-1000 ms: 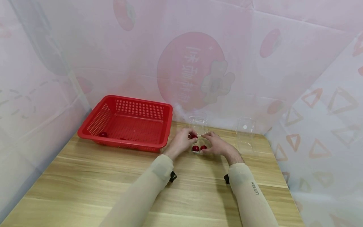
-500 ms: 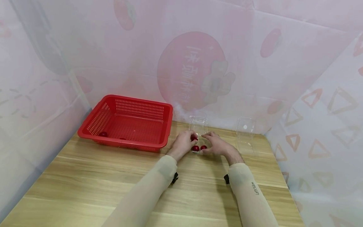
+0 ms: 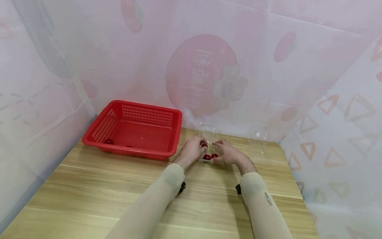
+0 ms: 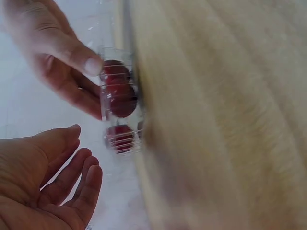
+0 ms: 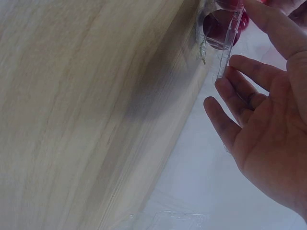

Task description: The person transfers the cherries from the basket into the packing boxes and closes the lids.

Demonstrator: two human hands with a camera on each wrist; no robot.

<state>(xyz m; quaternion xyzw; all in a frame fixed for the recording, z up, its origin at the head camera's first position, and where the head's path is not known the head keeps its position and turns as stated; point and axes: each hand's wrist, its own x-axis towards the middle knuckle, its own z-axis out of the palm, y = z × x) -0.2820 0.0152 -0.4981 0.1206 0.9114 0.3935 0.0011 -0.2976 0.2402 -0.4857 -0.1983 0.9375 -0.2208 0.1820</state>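
Observation:
In the head view, a clear plastic clamshell box [image 3: 210, 151] stands on the table with its lid raised at the back. Cherries lie in it: one cherry [image 3: 207, 157] and a second cherry [image 3: 214, 156] along the front, another cherry [image 3: 204, 145] behind by the left fingertips. My left hand [image 3: 191, 152] hovers at the box's left side; the left wrist view shows its fingers [image 4: 86, 182] loosely curved around nothing. From the right side, my right hand [image 3: 228, 152] steadies the box, thumb at the front and fingers at the back. The right wrist view shows its fingers [image 5: 235, 91] at the rim.
A red plastic basket [image 3: 177, 132] stands to the left, with a cherry [image 3: 108, 141] in its front left corner. Another clear box [image 3: 258, 142], lid raised, stands at the right. A pale printed curtain [image 3: 256, 96] closes off the back of the wooden table [image 3: 206, 212].
My left hand has lowered its cherry into the back left of the box and loosened its fingers. The front left cherry has shifted slightly. My right hand has stayed in place.

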